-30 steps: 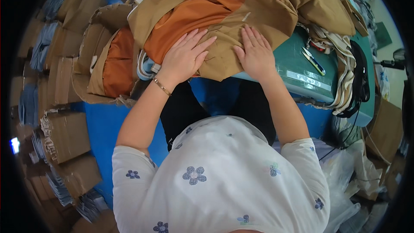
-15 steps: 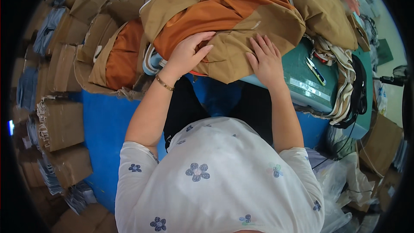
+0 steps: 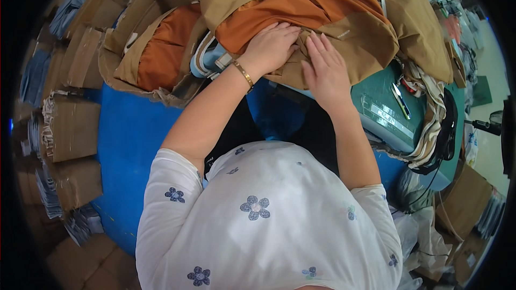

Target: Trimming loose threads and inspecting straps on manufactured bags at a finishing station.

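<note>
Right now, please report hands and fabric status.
Left hand, right hand on orange-and-tan fabric. Fabric heaped on green table. Snips lie right, clear of hands.

The cloth (image 3: 371, 48) ran past the top edge and hid much of the table (image 3: 371, 91) beneath it, its mark (image 3: 343, 35) was too tiny to read, and whether the left hand (image 3: 271, 48) pinched or only pressed it could not be told. The shirt (image 3: 290, 241), cut off by the lower edge, covered part of the legs (image 3: 320, 131). At far right, a black thing (image 3: 489, 124) was partly lost in darkness, its kind unclear.
</note>
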`<state>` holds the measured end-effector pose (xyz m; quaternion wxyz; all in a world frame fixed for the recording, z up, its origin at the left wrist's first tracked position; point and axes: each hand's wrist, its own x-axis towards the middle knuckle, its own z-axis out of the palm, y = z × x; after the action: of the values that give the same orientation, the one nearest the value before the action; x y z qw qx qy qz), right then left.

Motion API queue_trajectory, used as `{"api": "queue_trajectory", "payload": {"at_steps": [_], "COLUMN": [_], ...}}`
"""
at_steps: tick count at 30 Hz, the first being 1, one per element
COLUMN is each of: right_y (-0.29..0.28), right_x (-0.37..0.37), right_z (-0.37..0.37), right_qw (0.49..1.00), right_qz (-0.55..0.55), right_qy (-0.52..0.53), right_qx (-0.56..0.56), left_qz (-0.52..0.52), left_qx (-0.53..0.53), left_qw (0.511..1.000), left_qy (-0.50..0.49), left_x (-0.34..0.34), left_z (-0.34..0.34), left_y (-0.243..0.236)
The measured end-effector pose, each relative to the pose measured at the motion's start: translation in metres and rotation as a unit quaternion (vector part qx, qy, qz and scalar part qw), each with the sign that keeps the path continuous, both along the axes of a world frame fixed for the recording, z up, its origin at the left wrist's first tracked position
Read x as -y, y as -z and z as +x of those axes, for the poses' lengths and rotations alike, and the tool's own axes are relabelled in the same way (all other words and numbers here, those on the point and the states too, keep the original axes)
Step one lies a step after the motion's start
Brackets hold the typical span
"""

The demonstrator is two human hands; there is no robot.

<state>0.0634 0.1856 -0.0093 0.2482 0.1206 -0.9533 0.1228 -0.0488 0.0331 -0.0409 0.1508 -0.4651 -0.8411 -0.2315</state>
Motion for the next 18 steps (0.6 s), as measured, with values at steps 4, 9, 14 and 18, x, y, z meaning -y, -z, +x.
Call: {"api": "queue_trajectory", "payload": {"at_steps": [4,9,14,18], "right_y": [0.03,0.031,0.035,0.034], "right_x": [-0.02,-0.031,-0.032,-0.03], "right_z": [0.005,0.011,0.011,0.011], "right_qw": [0.99,0.985,0.985,0.987], "right_qz": [0.072,0.093,0.077,0.069], "right_qy": [0.07,0.083,0.094,0.093], "right_qx": [0.097,0.12,0.118,0.113], "left_qz": [0.022,0.056,0.133,0.095], "left_qx": [0.053,0.162,0.132,0.072], "left_qw": [0.997,0.982,0.98,0.992], "left_qy": [0.045,0.079,0.06,0.05], "left_x": [0.005,0.017,0.035,0.06], "left_z": [-0.016,-0.028,0.002,0.053], "left_y": [-0.003,-0.01,-0.031,-0.032]}}
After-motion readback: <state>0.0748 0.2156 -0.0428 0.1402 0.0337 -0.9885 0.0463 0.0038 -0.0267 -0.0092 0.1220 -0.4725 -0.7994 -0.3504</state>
